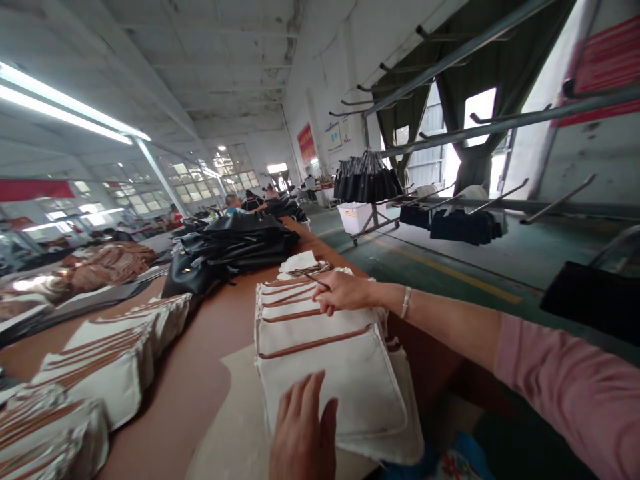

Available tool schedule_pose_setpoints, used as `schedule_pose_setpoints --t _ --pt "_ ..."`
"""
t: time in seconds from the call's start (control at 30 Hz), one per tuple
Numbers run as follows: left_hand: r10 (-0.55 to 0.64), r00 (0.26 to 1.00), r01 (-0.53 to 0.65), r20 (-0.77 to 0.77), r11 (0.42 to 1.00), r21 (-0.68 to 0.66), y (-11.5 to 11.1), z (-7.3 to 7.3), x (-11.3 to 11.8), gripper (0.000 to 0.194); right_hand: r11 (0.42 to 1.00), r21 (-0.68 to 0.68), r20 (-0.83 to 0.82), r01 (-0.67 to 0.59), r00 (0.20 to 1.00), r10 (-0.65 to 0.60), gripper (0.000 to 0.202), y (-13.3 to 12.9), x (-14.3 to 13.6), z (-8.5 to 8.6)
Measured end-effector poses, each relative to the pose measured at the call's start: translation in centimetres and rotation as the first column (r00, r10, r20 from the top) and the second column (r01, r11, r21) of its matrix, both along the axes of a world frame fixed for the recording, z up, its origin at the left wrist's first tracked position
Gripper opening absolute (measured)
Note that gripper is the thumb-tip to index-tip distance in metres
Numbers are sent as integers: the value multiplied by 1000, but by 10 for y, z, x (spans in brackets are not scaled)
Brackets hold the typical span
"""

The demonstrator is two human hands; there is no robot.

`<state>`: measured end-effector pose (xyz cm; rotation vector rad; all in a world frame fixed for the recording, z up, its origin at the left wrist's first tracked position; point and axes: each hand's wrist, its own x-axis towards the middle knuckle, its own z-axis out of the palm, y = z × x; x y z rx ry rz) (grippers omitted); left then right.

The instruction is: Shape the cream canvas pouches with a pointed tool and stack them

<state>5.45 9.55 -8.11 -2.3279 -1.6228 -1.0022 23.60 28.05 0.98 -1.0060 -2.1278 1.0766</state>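
Cream fabric pieces with brown-trimmed edges [325, 373] lie overlapped in a row along the brown table, right in front of me. My left hand [306, 430] is at the lower edge of the nearest piece, fingers extended; whether it presses on the cloth I cannot tell. Farther up the row, my right hand [345, 292] is closed around a thin, dark, stick-like tool [319, 282]. Its tip points left, over the far pieces; the exact kind of tool is unclear. Just beyond that hand sits a small pile of cream pieces [303, 263].
More cream pieces [113, 360] are stacked at the left. Black bags or leather parts [235, 240] are heaped at the table's far side. On the right stands a metal rack [500, 123] with projecting hooks and hanging black items [367, 180]. People work in the background.
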Motion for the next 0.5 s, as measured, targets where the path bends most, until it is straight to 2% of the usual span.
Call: schedule_pose_setpoints --t 0.07,0.1,0.2,0.33,0.5 --pt "32 988 -42 -151 997 -65 35 6 27 37 992 -4 115 -123 986 123 13 -5 -3 -5" --pt "24 984 -39 -175 996 -84 49 10 39 40 988 -1 169 -156 973 154 14 -5 -4 -7" --pt "19 976 -47 -216 991 -127 74 17 62 35 981 28 309 -192 935 174 25 0 -9 -10" --pt "1 971 -49 -240 980 -193 72 18 70 23 972 79 436 -220 885 164 34 8 -12 -17" --pt "-106 978 31 -180 926 -375 45 10 66 15 948 213 531 -239 842 93 23 10 -13 -25"
